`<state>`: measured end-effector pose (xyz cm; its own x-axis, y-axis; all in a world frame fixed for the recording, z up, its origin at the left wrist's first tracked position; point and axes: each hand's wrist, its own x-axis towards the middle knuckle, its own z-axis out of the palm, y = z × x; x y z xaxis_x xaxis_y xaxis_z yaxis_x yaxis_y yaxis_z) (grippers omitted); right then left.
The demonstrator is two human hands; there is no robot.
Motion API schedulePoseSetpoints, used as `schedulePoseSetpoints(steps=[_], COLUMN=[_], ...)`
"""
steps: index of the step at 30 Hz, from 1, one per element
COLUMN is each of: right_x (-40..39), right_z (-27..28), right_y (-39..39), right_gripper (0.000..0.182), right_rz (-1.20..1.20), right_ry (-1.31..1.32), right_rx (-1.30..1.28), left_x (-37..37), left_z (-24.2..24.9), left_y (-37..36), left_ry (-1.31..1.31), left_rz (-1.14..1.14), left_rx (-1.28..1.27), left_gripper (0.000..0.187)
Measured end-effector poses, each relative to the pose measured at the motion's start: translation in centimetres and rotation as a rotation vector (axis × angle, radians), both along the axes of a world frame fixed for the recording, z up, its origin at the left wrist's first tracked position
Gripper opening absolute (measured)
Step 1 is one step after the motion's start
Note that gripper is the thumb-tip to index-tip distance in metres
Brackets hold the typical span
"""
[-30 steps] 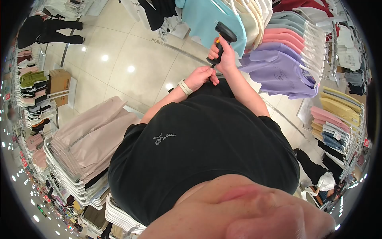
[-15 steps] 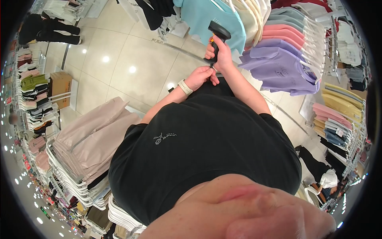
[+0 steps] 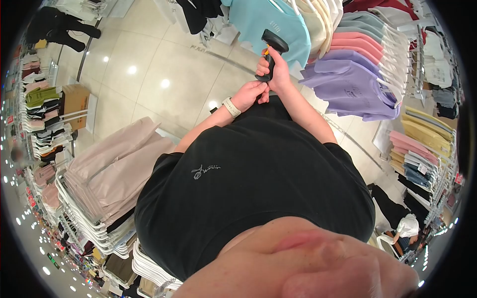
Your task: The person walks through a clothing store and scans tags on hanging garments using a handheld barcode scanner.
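My right hand (image 3: pixel 276 69) is wrapped round the handle of a black barcode scanner (image 3: pixel 275 41), whose head is turned up and away from me. Just below the handle's lower end, my left hand (image 3: pixel 252 94) is closed, thumb and fingertips pinched together close to my right hand. What those fingers pinch is hidden; it sits right under the scanner's base. A pale wristwatch (image 3: pixel 231 107) is on my left wrist. Beyond the scanner hangs a light blue shirt (image 3: pixel 271 25), and to its right a purple shirt (image 3: pixel 343 89).
Beige trousers (image 3: pixel 114 169) hang on a rack by my left side. Coral shirts (image 3: pixel 355 44) and yellow garments (image 3: pixel 427 131) hang to the right. A cardboard box (image 3: pixel 75 107) stands at left. One person (image 3: pixel 62 30) is upper left, another (image 3: pixel 405 223) lower right.
The scanner and both hands have shifted very slightly, and the gap between the handle's base and my left fingers looks smaller. The person at upper left has changed leg position.
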<state>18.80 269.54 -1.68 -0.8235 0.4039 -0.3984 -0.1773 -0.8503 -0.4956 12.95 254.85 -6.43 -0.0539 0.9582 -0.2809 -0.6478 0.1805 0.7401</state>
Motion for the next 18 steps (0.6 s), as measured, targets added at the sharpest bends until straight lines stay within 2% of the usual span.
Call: schedulePoseSetpoints(steps=[5, 10, 14, 18], right_x=[-0.3, -0.5, -0.4, 0.1], right_z=[-0.6, -0.7, 0.0, -0.6], right_y=[0.2, 1.5, 1.7, 2.0], right_gripper=[0.027, 0.03, 0.032, 0.034], right_rz=[0.034, 0.093, 0.122, 0.197], right_ry=[-0.01, 0.064, 0.038, -0.029], right_rx=[-0.04, -0.121, -0.05, 0.12], left_x=[-0.2, -0.8, -1.0, -1.1], left_z=[0.8, 1.9, 2.3, 2.8], left_y=[0.0, 0.0, 0.0, 0.1], left_ry=[-0.005, -0.234, -0.4, -0.419], left_rz=[0.009, -0.013, -0.047, -0.039], left_rx=[-0.027, 0.028, 0.111, 0.091], left_gripper=[0.027, 0.044, 0.054, 0.057])
